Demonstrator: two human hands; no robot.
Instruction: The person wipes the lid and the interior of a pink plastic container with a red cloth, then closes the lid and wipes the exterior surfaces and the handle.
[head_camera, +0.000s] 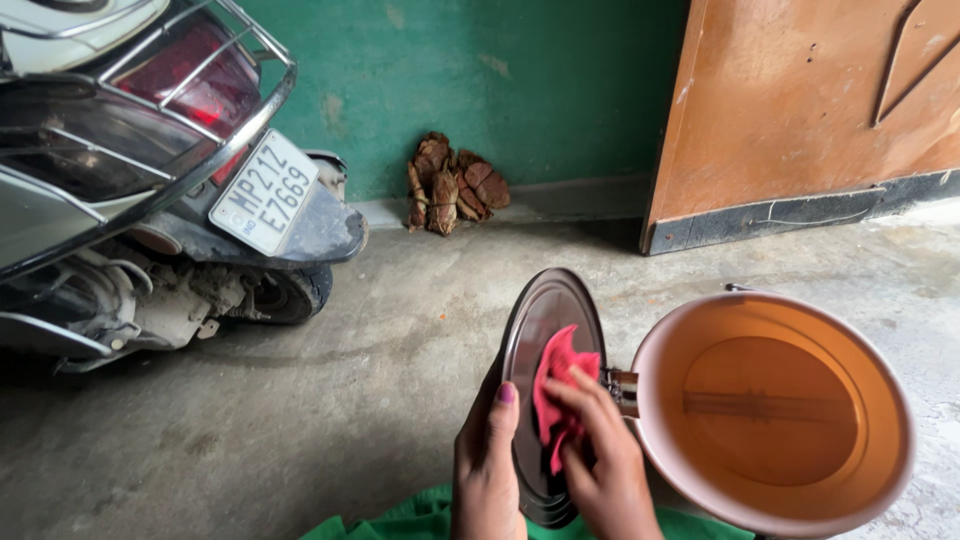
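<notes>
My left hand (487, 455) grips the left rim of a round steel plate (540, 310), which stands tilted on edge in front of me. My right hand (600, 460) presses a pink cloth (558, 385) against the plate's face. Both hands are low in the middle of the head view. The plate's lower edge is hidden behind my hands and a green garment (420, 515).
A pinkish bucket (650, 350) with water in it stands on the concrete floor just right of the plate. A parked scooter (150, 150) fills the left side. Brown coconut husks (450, 185) lie against the green wall, and an orange door (800, 100) is at the right.
</notes>
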